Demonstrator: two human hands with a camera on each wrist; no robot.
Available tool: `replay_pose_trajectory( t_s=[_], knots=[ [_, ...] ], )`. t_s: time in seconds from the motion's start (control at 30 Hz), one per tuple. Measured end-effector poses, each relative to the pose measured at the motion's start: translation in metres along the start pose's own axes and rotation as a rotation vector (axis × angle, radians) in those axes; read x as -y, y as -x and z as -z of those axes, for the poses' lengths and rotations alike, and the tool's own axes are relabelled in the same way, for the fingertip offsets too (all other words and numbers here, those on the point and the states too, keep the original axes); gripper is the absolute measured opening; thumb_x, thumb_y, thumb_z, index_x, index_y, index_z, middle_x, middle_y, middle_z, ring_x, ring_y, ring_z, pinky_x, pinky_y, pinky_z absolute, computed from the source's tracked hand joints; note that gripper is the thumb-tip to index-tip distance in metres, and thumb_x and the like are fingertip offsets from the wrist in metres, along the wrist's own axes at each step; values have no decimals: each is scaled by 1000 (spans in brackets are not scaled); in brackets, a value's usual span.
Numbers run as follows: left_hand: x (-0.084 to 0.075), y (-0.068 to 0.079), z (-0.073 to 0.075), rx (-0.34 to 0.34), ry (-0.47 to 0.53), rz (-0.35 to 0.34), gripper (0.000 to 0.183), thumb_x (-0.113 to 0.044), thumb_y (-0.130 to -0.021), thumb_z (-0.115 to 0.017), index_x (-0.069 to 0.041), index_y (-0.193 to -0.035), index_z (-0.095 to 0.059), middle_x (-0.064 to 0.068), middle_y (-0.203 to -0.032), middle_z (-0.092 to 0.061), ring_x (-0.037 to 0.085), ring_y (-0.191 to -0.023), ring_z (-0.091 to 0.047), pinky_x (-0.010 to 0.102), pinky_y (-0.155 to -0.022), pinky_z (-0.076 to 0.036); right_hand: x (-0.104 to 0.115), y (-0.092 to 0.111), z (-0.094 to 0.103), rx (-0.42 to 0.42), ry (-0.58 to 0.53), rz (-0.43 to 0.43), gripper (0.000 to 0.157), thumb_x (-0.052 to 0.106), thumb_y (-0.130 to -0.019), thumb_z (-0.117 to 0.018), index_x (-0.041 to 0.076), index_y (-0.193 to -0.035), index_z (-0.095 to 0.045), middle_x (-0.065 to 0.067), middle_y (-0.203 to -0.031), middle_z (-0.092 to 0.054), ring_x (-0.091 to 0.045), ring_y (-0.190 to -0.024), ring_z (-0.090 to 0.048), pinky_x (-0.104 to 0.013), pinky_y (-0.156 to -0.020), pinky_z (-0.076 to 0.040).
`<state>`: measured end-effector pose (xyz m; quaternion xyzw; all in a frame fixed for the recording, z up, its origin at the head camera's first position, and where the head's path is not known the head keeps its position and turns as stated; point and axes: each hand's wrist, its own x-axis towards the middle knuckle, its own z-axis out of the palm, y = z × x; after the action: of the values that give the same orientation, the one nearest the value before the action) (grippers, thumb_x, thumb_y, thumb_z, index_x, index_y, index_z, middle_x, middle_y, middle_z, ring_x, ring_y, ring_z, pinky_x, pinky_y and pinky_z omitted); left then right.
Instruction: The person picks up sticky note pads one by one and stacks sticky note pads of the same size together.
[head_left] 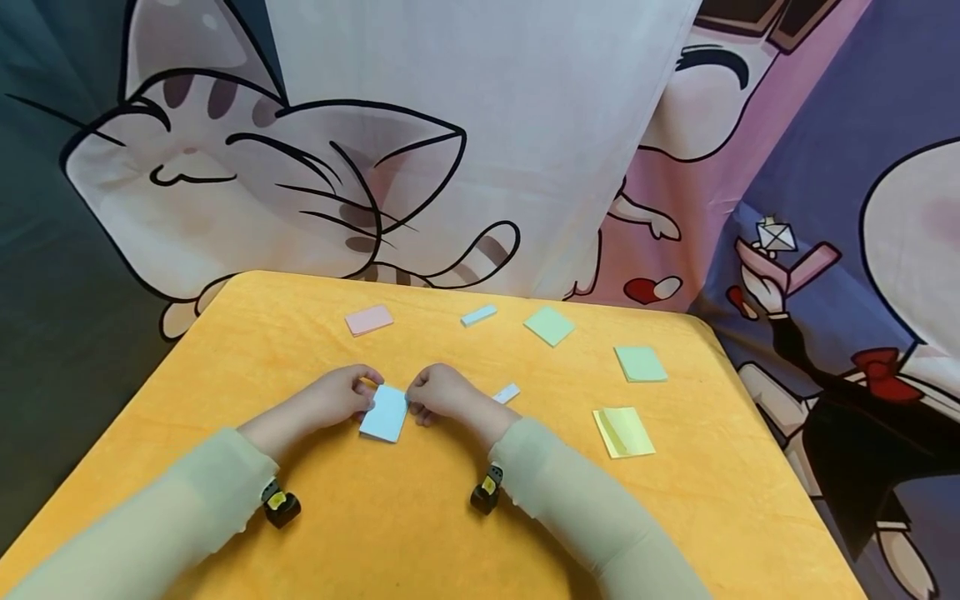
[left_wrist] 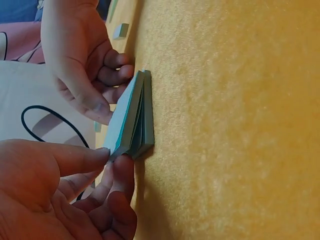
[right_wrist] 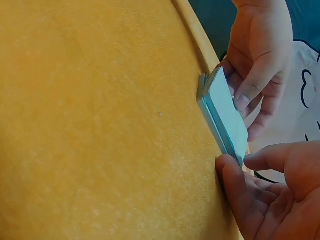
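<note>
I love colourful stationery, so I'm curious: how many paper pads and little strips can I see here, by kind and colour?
Blue stack, held, split along its edge: 1
Green pads: 2
Yellow pad: 1
Pink pad: 1
Small bluish strips: 2
Total: 7, counting the split stack as one

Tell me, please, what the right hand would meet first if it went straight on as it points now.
Most likely the blue pad: the right hand pinches its edge. Past it, the left hand seems next in line, though depth is unclear.
</note>
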<state>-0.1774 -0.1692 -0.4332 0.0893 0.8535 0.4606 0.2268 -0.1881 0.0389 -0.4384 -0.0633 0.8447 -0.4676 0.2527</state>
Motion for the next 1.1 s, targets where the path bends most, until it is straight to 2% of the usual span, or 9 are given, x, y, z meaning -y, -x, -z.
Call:
replay_pose_trajectory(
  t_s=[0.43,0.7,0.9,1.1],
  knots=[
    [-4,-1,-4,-28,-86,57,30,-2,-94,-59,4,-123,-56,12,-91,-61,21,-75,-60,33,-67,-49,1,-1,-2,-24,17,5,16,13,-99,-61,6,-89,-70,-10,-75,-69,-18,-59,-65,-31,-57,-55],
    [-3,-2,-5,-59,-183,86,31,-6,-93,-63,0,-123,-58,8,-91,-60,19,-76,-56,31,-66,-46,0,-3,-3,-19,41,-3,16,14,-99,-61,7,-88,-70,-9,-75,-69,-17,-58,-64,-30,-56,-55],
    [-5,5,-6,-58,-214,107,32,-8,-90,-68,-2,-120,-59,7,-89,-59,19,-75,-54,31,-65,-45,1,-3,-3,-27,50,-7,16,14,-99,-60,7,-88,-69,-8,-75,-69,-17,-59,-65,-30,-56,-54],
    [-4,19,-7,-44,-235,98,33,-12,-87,-71,-1,-115,-61,6,-81,-56,19,-68,-52,32,-63,-42,1,-2,-4,-36,51,8,16,13,-100,-60,6,-90,-70,-9,-75,-68,-19,-59,-66,-30,-56,-55]
  ],
)
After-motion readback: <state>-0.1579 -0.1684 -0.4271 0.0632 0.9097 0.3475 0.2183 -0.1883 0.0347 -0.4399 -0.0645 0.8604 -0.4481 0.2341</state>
